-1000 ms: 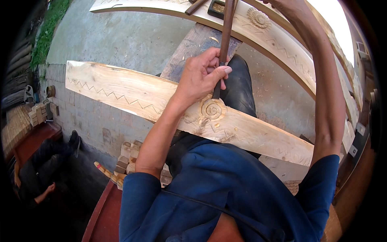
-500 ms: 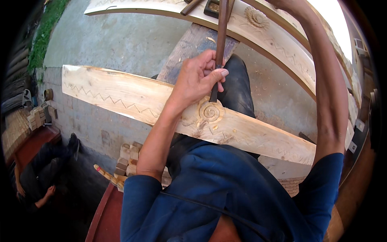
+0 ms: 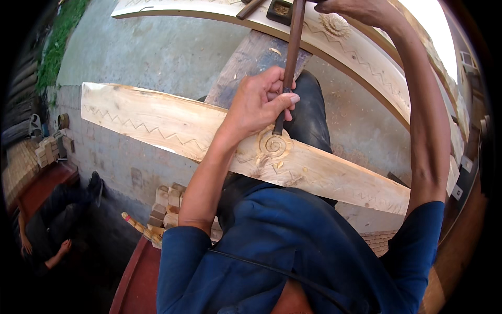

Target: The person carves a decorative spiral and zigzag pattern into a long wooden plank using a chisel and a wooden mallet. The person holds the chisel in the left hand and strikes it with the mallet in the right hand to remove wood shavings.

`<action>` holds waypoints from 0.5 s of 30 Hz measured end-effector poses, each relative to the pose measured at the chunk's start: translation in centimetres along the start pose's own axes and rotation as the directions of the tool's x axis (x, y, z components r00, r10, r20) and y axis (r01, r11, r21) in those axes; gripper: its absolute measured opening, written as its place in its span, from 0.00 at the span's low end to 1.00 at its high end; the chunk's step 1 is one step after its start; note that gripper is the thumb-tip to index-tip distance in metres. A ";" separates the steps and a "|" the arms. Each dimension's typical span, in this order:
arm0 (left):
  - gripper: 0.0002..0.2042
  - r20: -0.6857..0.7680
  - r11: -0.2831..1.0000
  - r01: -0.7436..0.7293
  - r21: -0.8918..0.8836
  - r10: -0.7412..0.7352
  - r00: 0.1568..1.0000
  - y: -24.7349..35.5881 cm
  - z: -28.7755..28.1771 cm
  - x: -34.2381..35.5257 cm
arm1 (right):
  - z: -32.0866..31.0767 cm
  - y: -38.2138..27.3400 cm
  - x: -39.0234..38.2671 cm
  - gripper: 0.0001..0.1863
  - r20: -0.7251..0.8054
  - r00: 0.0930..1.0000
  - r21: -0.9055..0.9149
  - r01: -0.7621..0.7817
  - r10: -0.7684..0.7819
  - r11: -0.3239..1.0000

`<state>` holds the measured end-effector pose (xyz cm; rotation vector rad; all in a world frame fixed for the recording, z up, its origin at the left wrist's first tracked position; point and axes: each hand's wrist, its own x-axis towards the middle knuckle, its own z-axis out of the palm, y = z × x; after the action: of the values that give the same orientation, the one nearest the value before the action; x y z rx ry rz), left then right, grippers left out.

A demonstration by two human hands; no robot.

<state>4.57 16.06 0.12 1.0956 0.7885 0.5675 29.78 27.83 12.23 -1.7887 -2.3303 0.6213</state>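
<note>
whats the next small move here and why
Probably a light tap on the chisel: the left hand grips it with its tip at the far edge of the carved spiral, and the right hand is raised to its right, though what that hand holds can't be made out.

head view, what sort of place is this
Probably an open-air woodcarving workspace: the left hand holds a long chisel with its tip at a spiral carved in a pale plank, a curved board beyond bears a carved rosette, and grass borders the paving.
</note>
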 end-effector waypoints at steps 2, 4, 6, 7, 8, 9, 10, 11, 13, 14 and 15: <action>0.07 0.000 1.000 -0.013 -0.001 0.013 1.000 -0.7 -0.1 0.1 | 1.1 1.4 0.5 0.33 -0.052 0.991 -0.001 0.124 -0.124 0.992; 0.07 0.059 1.000 -0.017 -0.014 0.017 0.998 -0.4 0.3 0.8 | -0.3 1.6 -0.9 0.33 -0.088 0.996 0.043 0.027 -0.024 0.999; 0.07 0.040 1.000 0.023 -0.002 -0.023 0.999 -0.1 0.1 0.3 | 0.6 0.7 -1.1 0.33 -0.127 0.985 0.261 -0.076 0.112 0.962; 0.07 0.036 0.999 0.034 0.001 -0.034 0.999 -0.2 0.1 0.0 | 1.1 1.0 -1.1 0.33 -0.123 0.989 0.153 -0.061 0.080 0.986; 0.08 0.052 0.999 0.036 0.000 -0.036 0.998 -0.1 0.1 0.0 | 1.1 1.3 -1.6 0.34 -0.125 0.990 0.030 -0.060 0.063 0.998; 0.09 0.069 0.999 0.038 -0.001 -0.038 0.997 0.0 0.1 0.0 | 0.9 1.4 -2.1 0.34 -0.124 0.991 -0.093 -0.059 0.048 0.994; 0.09 0.125 0.993 0.066 -0.097 -0.054 0.991 0.2 -0.4 0.0 | 0.0 1.3 -2.6 0.35 -0.122 0.992 0.044 -0.008 0.013 0.999; 0.09 0.174 0.976 0.101 -0.191 -0.067 0.982 0.4 -1.4 -0.1 | 0.0 1.2 -3.2 0.35 -0.161 0.983 0.154 -0.063 0.088 0.986; 0.10 0.171 0.961 0.105 -0.257 -0.062 0.983 0.3 -1.7 0.0 | 0.0 1.7 -4.8 0.35 -0.211 0.947 0.372 -0.151 0.242 0.916; 0.10 0.123 0.971 0.073 -0.228 -0.045 0.991 0.1 -1.4 0.2 | 0.0 2.5 -5.4 0.36 -0.243 0.952 0.363 -0.088 0.185 0.927; 0.11 0.075 0.979 0.042 -0.197 -0.027 0.997 0.1 -1.0 0.3 | 0.2 2.9 -6.0 0.36 -0.264 0.947 0.321 -0.094 0.184 0.943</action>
<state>3.93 16.92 -0.13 0.9116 0.6717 0.5620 33.96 22.69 11.70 -1.7735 -1.8173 0.6456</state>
